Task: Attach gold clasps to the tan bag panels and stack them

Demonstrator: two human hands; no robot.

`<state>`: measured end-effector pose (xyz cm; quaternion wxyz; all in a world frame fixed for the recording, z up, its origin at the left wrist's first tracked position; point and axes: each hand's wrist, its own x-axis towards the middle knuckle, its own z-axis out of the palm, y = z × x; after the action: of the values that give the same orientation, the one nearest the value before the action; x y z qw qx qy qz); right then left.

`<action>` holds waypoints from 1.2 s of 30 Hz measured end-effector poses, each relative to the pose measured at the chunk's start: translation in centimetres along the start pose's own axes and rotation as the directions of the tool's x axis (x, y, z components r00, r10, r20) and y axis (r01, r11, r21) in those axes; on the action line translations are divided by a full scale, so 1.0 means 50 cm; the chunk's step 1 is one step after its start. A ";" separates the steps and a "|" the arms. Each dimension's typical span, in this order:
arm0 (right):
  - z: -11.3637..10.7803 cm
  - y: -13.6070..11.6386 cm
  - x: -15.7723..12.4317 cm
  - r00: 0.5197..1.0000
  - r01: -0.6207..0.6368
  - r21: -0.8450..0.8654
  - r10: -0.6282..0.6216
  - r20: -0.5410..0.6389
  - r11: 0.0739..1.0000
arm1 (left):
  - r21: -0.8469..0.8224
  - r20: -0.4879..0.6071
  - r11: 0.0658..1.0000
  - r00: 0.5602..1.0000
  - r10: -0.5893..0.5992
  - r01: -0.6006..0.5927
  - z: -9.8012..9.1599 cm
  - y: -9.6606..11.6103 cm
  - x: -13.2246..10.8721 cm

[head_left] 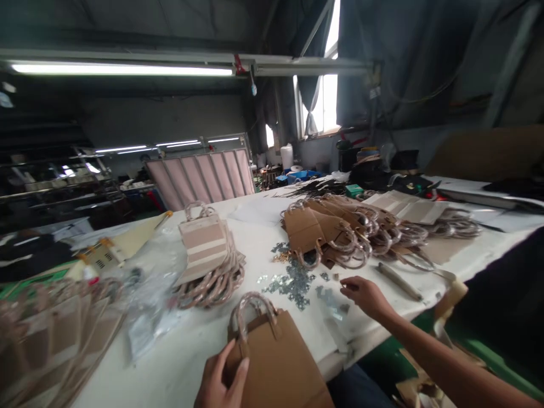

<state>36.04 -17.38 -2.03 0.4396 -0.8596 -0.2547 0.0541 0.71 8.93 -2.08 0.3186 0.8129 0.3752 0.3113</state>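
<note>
My left hand [223, 377] grips a brown bag piece [284, 362] at its upper left edge, thumb in front, just below the clear-wrapped handles [255, 303]. The piece stands tilted at the table's near edge. Over the table to the right is my right hand [368, 297], its thumb and fingers pinched together; what they hold, if anything, I cannot make out. Left of those fingertips lie many small grey metal pieces [295, 283] in a loose heap. Small gold-coloured bits [281, 257] sit at the heap's far side.
Brown handled pieces [304, 229] are piled behind the metal heap. A beige-striped handled stack [208, 249] stands left of centre, beside clear plastic bags [148, 317]. More striped pieces [63, 334] fill the near left. A grey rod-like object [399, 281] lies right of my right hand.
</note>
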 end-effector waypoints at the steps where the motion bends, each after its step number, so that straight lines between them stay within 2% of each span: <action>1: 0.013 -0.021 -0.025 0.999 -0.002 0.085 -0.002 0.044 0.996 | 0.009 -0.004 1.000 1.000 0.000 0.000 -0.006 0.013 -0.007; 3: 0.050 -0.079 -0.076 0.987 -0.044 0.324 -0.008 0.158 0.945 | 0.022 0.031 1.000 0.999 0.018 -0.018 -0.010 0.035 -0.018; 5: 0.099 -0.149 -0.126 0.955 -0.129 0.552 -0.047 0.293 0.824 | 0.029 0.044 1.000 0.999 0.006 -0.008 -0.006 0.050 -0.025; 6: 0.127 -0.183 -0.149 0.929 -0.169 0.613 -0.082 0.360 0.772 | 0.024 0.043 1.000 0.999 0.002 -0.003 -0.004 0.054 -0.027; 9: 0.221 -0.257 -0.203 0.864 -0.246 0.692 -0.171 0.474 0.679 | -0.028 0.023 1.000 1.000 -0.003 0.004 0.004 0.056 -0.033; 11: 0.273 -0.277 -0.223 0.863 -0.254 0.705 -0.174 0.475 0.662 | -0.106 -0.014 0.994 0.999 -0.036 0.034 0.012 0.049 -0.038; 13: 0.304 -0.280 -0.232 0.881 -0.237 0.700 -0.155 0.448 0.673 | -0.229 -0.020 0.968 0.993 -0.112 0.105 0.020 0.041 -0.043; 17: 0.303 -0.269 -0.233 0.887 -0.253 0.705 -0.131 0.442 0.662 | -0.445 0.090 0.855 0.963 -0.254 0.267 0.028 0.040 -0.040; 22: 0.284 -0.263 -0.230 0.881 -0.286 0.730 -0.130 0.455 0.621 | -0.567 0.169 0.759 0.947 -0.272 0.320 0.017 0.053 -0.051; 26: 0.291 -0.261 -0.236 0.893 -0.255 0.733 -0.136 0.428 0.630 | -0.517 0.127 0.760 0.913 -0.387 0.393 0.003 0.050 -0.124; 29: 0.288 -0.256 -0.247 0.903 -0.182 0.720 -0.176 0.391 0.670 | -0.389 0.110 0.818 0.903 -0.416 0.425 -0.004 0.061 -0.184; 31: 0.276 -0.245 -0.248 0.907 -0.168 0.714 -0.178 0.383 0.680 | -0.278 0.058 0.900 0.941 -0.332 0.335 -0.003 0.082 -0.206; 33: 0.261 -0.227 -0.239 0.910 -0.236 0.728 -0.117 0.398 0.643 | -0.180 0.004 0.970 0.986 -0.167 0.165 0.004 0.108 -0.211; 36: 0.240 -0.192 -0.208 0.923 -0.341 0.817 0.002 0.384 0.465 | -0.111 -0.026 0.993 0.999 0.044 -0.047 0.022 0.141 -0.203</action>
<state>19.49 -9.04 -3.18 0.7567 -0.5157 -0.1720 0.3631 -0.91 -3.23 -0.14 0.3520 0.7983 0.3424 0.3487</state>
